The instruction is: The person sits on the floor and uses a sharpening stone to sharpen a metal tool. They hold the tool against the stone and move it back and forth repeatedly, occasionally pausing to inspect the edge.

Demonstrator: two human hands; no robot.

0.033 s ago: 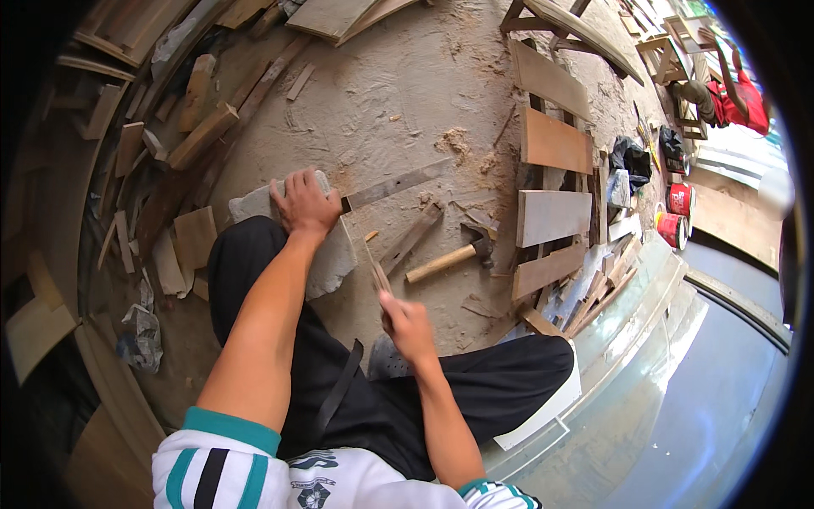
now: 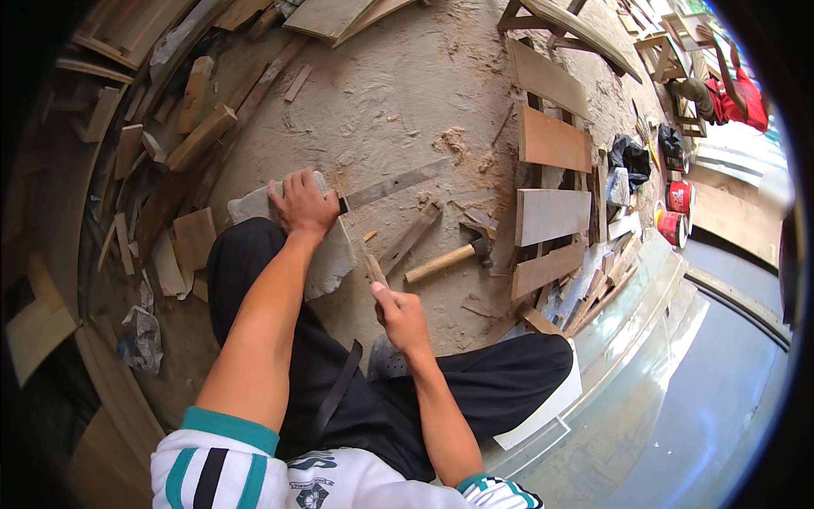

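My left hand (image 2: 303,204) presses down with bent fingers on a pale, rough stone block (image 2: 333,261) beside my knee. A flat, narrow wooden strip (image 2: 394,183) runs from beneath that hand's right side out over the ground; the palm hides its near end. My right hand (image 2: 402,321) is closed, thumb up, around a thin wooden-handled tool (image 2: 373,270). Its slender front part is seen edge-on and points toward the strip by my left hand, so its exact kind is unclear. To the right lie a hammer (image 2: 445,261) with a pale wooden handle and a wooden piece (image 2: 410,235).
Slatted boards (image 2: 554,217) stand on the right. Scrap wood (image 2: 199,140) piles up on the left. Red tubs (image 2: 671,228) and glass sheets (image 2: 632,360) lie farther right. Another person (image 2: 746,102) is at the far right. Sawdust (image 2: 452,144) dots the ground.
My right hand and its tool have shifted slightly forward and to the left. My left hand stays on the block.
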